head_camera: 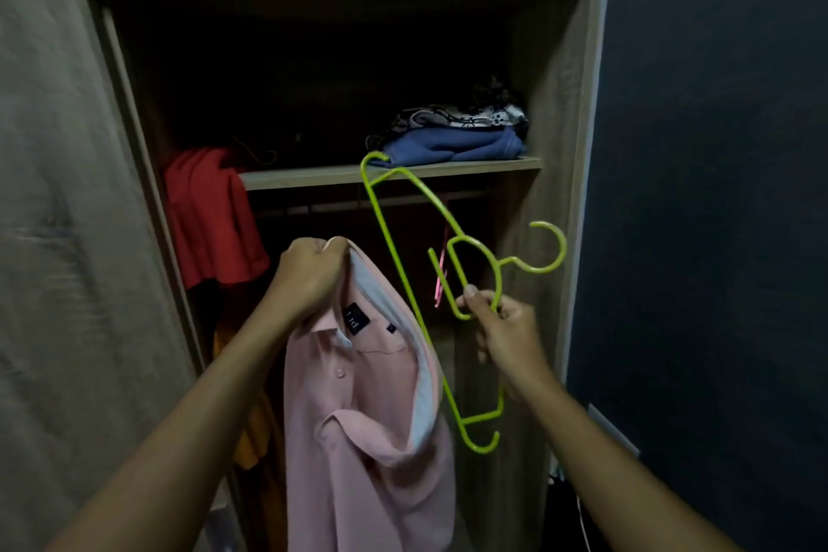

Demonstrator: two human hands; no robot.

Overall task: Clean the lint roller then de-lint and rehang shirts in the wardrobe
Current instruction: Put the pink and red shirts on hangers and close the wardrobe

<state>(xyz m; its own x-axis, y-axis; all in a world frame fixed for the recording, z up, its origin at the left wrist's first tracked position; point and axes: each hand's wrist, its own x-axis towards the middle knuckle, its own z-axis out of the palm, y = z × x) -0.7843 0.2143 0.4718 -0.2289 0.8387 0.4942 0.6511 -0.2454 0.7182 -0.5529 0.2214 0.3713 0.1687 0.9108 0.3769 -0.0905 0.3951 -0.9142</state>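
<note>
The person is standing at the open wardrobe (578,112) and holding up a pink shirt (358,408) in the left hand (309,273), whose fingers (334,243) are clenched on the collar so that the body of the shirt is hanging straight down below. The right hand (502,327) is gripping a lime-green hanger (405,269), its fingers pinched round the loop just under the hook, which is curling off toward two o'clock.

The hanger's long bar is running steeply from eleven o'clock, near the shelf (385,173), down to five o'clock, so it is lying almost upright and not level. The open collar is lying at about nine o'clock from the right hand, and the bar is passing just beside, perhaps touching, the right edge of the shirt; I cannot tell whether any part of it is already inside the neck. Judging by this, the shirt is being put back on the hanger before rehanging: the lower end of the bar seems to need swinging toward eight o'clock into the neck opening, with the right hand doing the feeding and the left keeping the collar spread.

Folded clothes (452,143) are sitting on the shelf, and a red garment (210,215) is hanging at ten o'clock from the shirt.
</note>
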